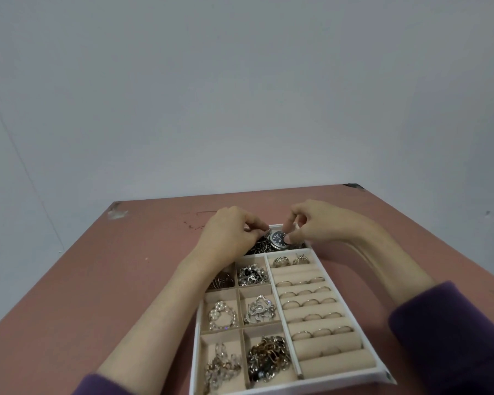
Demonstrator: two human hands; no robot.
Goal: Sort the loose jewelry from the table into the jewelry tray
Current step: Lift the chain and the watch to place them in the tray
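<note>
Head view, starting close in: purple sleeves (pixel 451 332) at the bottom edge, both forearms stretched out over the tray (pixel 195 352). Well short of the fingers, the near compartments are full, with dark chains (pixel 268 359) heaped in one and silver bracelets (pixel 223 315) a row further out. Each kind gets its own cell, which keeps them from tangling. On the right, rings (pixel 311 302) sit pushed into padded rolls, row after row running up towards the right hand's fingers.

Now the action: the watch (pixel 278 239) sits over the tray's far compartment, right between the two sets of fingers, dial up. The left hand (pixel 228 233) has its fingers (pixel 254 223) curled in, pinching the band end. The right hand (pixel 320 226) pins the case with its thumb, the other fingers bent over the top, so both hands are gripping the watch. My read is that the band needs folding to fit, so one hand steadies the case while the other tucks the band down. Some dark pieces lie just under the left fingers; what they are, I can't tell.

With so many cells filled, the sort looks well along. Beyond the fingers there is scuffed pink bench (pixel 154 218), then pale wall (pixel 240 95).
</note>
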